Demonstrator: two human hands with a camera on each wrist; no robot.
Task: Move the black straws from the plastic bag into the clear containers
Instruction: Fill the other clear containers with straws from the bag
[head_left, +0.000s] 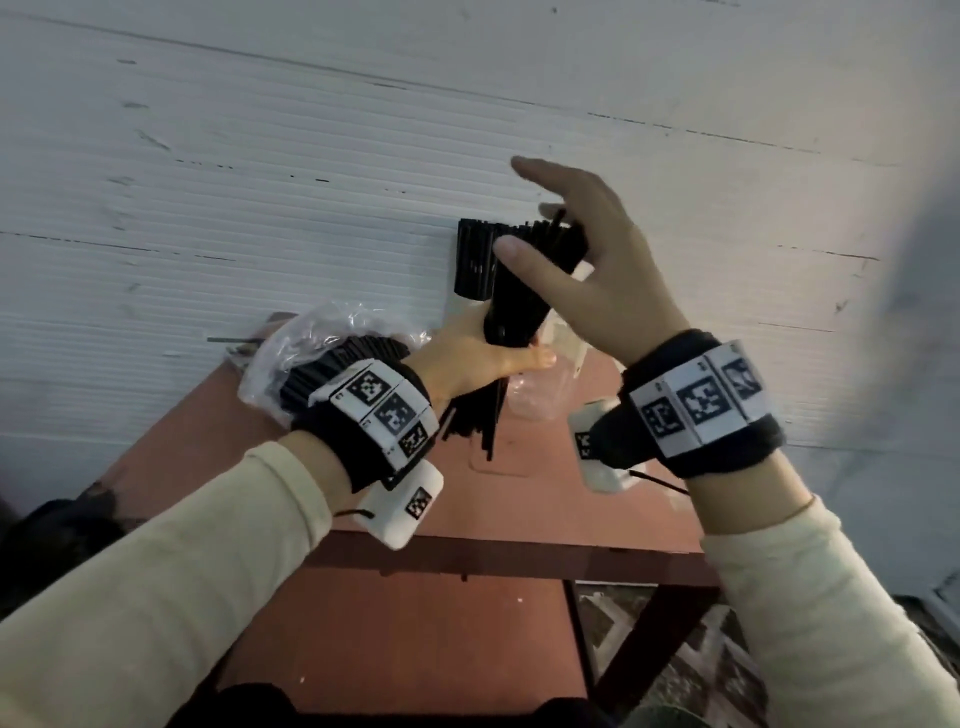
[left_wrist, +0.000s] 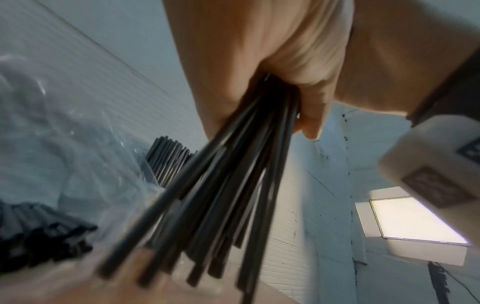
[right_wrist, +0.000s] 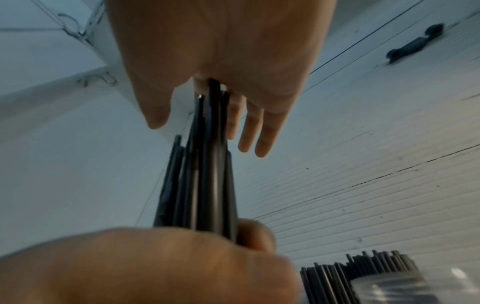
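Note:
My left hand (head_left: 488, 358) grips a bundle of black straws (head_left: 519, 296) round its middle and holds it upright above the table. Over it, my right hand (head_left: 561, 249) is spread with straight fingers, and the palm (right_wrist: 221, 51) touches the bundle's top ends (right_wrist: 214, 86). The lower ends fan out below my left fist (left_wrist: 259, 51). A crumpled plastic bag (head_left: 311, 343) with more black straws (left_wrist: 39, 230) lies to the left. Behind the hands, a clear container packed with black straws (head_left: 472, 260) stands by the wall. Another clear container (head_left: 535, 400) sits under the bundle.
The red-brown table (head_left: 208, 457) is small and pushed against a white ribbed wall (head_left: 260, 156). Its front edge (head_left: 467, 556) runs close under my wrists, with patterned floor (head_left: 675, 649) below. A single loose straw (head_left: 228, 340) lies left of the bag.

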